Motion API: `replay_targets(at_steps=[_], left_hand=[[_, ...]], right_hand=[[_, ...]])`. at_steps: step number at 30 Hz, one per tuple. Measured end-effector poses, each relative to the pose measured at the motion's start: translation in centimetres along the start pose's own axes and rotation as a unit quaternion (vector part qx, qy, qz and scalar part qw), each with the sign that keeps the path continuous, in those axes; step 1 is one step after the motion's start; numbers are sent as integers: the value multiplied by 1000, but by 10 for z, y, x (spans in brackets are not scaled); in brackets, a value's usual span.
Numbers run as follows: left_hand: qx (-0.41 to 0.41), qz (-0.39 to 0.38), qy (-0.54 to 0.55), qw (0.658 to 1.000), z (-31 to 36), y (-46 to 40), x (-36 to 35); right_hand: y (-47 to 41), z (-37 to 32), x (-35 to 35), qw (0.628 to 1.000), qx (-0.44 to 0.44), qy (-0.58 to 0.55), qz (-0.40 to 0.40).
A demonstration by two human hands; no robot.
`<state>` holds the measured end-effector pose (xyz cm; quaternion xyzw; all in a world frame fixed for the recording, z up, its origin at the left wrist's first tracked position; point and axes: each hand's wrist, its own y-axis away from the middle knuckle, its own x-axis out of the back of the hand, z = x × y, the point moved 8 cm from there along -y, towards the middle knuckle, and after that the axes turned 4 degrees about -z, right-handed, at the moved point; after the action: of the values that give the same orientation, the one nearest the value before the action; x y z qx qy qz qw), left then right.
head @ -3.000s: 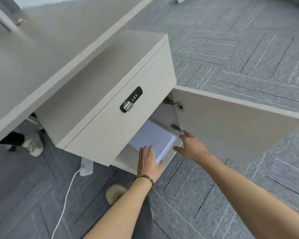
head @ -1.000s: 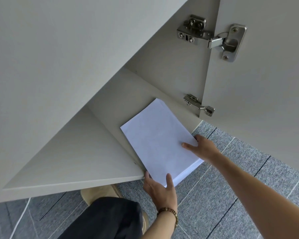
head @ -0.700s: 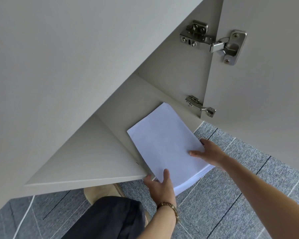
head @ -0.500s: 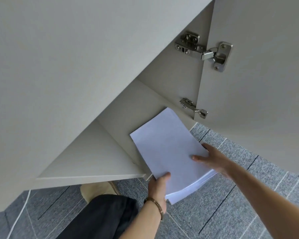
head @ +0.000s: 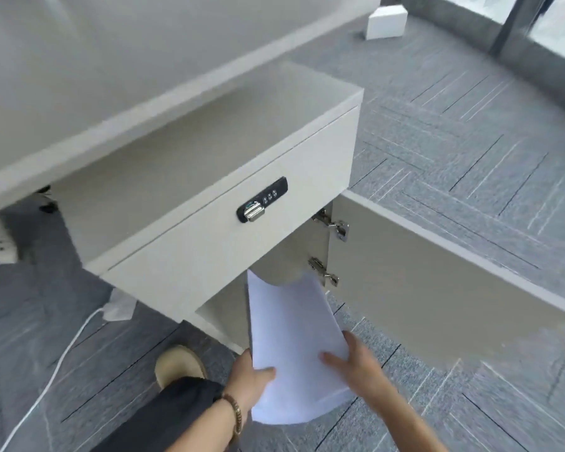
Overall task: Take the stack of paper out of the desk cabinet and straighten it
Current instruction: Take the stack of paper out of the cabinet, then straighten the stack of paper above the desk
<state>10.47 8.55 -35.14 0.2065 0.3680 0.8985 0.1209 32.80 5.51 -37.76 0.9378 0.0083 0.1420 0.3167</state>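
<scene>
A white stack of paper (head: 291, 334) hangs in the air in front of the cabinet's lower opening, bent into a curve, its far end level with the opening. My left hand (head: 250, 381) grips its left near edge, thumb on top. On the right near edge my right hand (head: 356, 367) holds the stack, fingers spread over the top sheet. The pale grey desk cabinet (head: 209, 256) sits under the desk, with a black combination lock (head: 261, 200) on its drawer front. Its door (head: 437, 278) stands wide open to the right on two metal hinges.
The desk top (head: 111, 76) runs across the upper left. My tan shoe (head: 178, 363) and dark trouser leg are on the grey carpet below the cabinet. A white cable (head: 62, 357) trails at the lower left. A white box (head: 385, 17) stands far back.
Both hands have pulled the paper out of the cabinet and lifted it. My view has risen from under the drawer to above the cabinet.
</scene>
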Motion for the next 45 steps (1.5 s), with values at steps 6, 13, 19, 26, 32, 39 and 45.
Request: replay_targets(at_steps=[6, 13, 19, 26, 32, 39, 45], left_hand=[[-29, -23, 32, 999, 33, 123, 9], [-88, -63, 99, 989, 40, 267, -8], [-183, -62, 137, 972, 71, 358, 9], [-304, 14, 162, 939, 123, 434, 101], [-400, 51, 205, 892, 158, 477, 199], [-467, 89, 239, 847, 184, 503, 298], [-497, 141, 187, 836, 189, 500, 357]], right_hand=[[130, -65, 43, 996, 58, 11, 65], [287, -118, 78, 984, 146, 7, 99], [378, -171, 87, 971, 215, 16, 102], [431, -259, 60, 944, 306, -32, 117], [438, -352, 12, 932, 350, -77, 60], [417, -458, -35, 936, 336, -108, -16], [397, -537, -72, 922, 376, -74, -49]])
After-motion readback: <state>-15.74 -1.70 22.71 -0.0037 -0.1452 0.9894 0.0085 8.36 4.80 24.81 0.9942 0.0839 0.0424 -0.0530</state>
